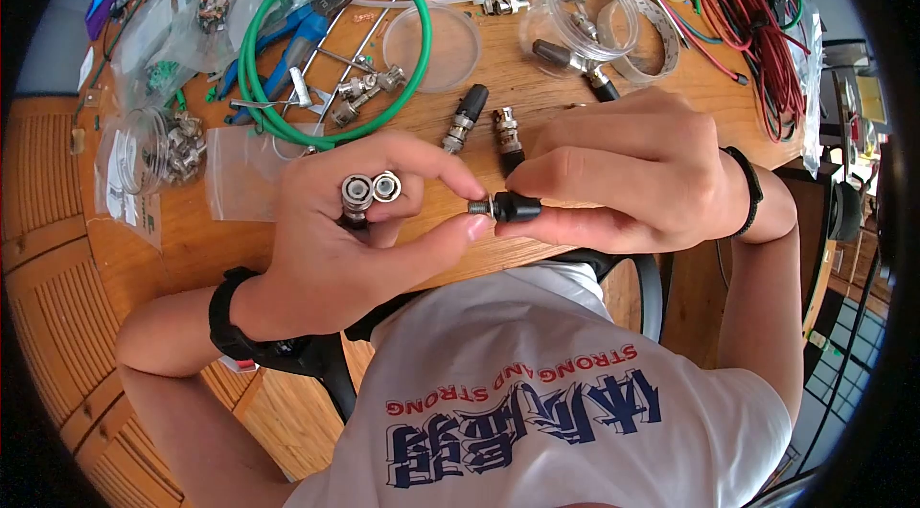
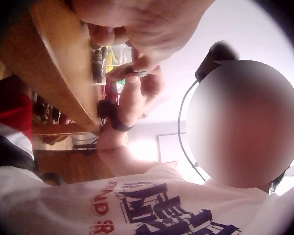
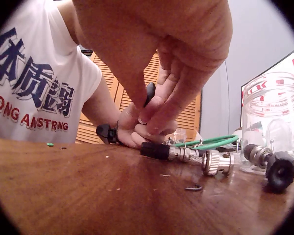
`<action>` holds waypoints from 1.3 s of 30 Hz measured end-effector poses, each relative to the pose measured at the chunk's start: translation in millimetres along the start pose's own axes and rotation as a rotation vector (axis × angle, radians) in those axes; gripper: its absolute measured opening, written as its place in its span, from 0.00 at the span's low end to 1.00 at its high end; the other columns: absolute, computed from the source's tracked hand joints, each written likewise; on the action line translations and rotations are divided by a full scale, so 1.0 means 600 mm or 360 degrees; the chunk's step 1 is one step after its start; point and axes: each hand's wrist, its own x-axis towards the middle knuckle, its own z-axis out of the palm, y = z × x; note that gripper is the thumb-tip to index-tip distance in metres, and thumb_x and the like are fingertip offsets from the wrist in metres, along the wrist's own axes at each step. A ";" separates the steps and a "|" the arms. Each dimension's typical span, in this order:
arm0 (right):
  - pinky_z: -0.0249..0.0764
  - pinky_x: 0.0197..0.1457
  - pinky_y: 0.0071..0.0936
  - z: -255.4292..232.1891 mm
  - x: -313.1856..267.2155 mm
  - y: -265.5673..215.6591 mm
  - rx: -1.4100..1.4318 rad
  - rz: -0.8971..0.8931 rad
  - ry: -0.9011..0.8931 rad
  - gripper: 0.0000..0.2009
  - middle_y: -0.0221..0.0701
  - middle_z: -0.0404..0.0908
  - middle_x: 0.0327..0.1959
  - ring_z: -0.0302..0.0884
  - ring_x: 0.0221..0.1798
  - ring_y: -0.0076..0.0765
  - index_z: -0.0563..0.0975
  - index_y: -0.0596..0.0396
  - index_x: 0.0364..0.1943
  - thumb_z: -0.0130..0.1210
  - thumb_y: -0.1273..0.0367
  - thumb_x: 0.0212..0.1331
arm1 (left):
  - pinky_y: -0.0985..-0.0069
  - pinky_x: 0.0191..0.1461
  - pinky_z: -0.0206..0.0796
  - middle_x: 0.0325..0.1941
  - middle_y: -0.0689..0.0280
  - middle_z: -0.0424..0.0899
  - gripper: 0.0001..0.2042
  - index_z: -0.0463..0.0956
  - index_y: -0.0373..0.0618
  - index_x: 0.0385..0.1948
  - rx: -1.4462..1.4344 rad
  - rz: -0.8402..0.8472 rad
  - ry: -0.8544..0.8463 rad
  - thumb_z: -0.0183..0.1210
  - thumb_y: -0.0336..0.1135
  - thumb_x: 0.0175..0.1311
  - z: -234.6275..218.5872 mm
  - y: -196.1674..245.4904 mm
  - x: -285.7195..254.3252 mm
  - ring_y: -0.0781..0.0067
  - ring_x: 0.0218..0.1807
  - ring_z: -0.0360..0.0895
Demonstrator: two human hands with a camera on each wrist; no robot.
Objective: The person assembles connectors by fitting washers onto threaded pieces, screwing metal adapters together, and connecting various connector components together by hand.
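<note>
Between both hands is a small connector piece. My left hand (image 1: 321,244) pinches its threaded metal end (image 1: 479,207) with thumb and index finger. The fingertips of my right hand (image 1: 632,173) hold its black boot (image 1: 520,208), a dark tip in the right wrist view. Two silver BNC connectors (image 1: 357,189) are tucked in my left hand, their round open ends facing up. Just beyond the hands, a BNC connector with a black boot (image 1: 467,117) lies on the table. Beside my right fingers lies another BNC connector (image 3: 216,162), its black boot toward me.
A clear jar (image 1: 623,24) with connectors by it stands at the back right, near a tape ring (image 1: 661,67). A green cable loop (image 1: 244,48) lies over blue-handled pliers (image 1: 309,29). Bagged connectors (image 1: 184,149) sit left; red cables (image 1: 774,57) lie far right.
</note>
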 end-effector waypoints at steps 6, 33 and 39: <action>0.73 0.23 0.29 -0.008 0.004 0.003 0.0016 -0.0103 -0.0099 0.11 0.37 0.81 0.30 0.81 0.25 0.38 0.83 0.64 0.36 0.71 0.68 0.57 | 0.86 0.28 0.39 0.24 0.83 0.60 0.11 0.81 0.43 0.40 0.0009 -0.0137 -0.0070 0.70 0.22 0.57 0.000 0.008 -0.001 0.95 0.23 0.51; 0.79 0.27 0.24 -0.009 -0.011 0.003 -0.0294 -0.0427 -0.0158 0.10 0.38 0.83 0.29 0.84 0.29 0.36 0.83 0.67 0.33 0.65 0.73 0.47 | 0.82 0.26 0.52 0.28 0.73 0.82 0.14 0.88 0.44 0.44 0.0267 0.0092 -0.0370 0.75 0.29 0.56 -0.020 0.007 0.012 0.87 0.23 0.65; 0.78 0.27 0.25 -0.026 -0.006 -0.003 -0.0364 -0.0348 -0.0184 0.10 0.35 0.81 0.28 0.83 0.28 0.35 0.83 0.65 0.32 0.66 0.73 0.46 | 0.80 0.25 0.46 0.20 0.77 0.71 0.16 0.87 0.47 0.48 0.0301 -0.0037 -0.0315 0.75 0.30 0.57 -0.016 0.007 0.008 0.88 0.20 0.58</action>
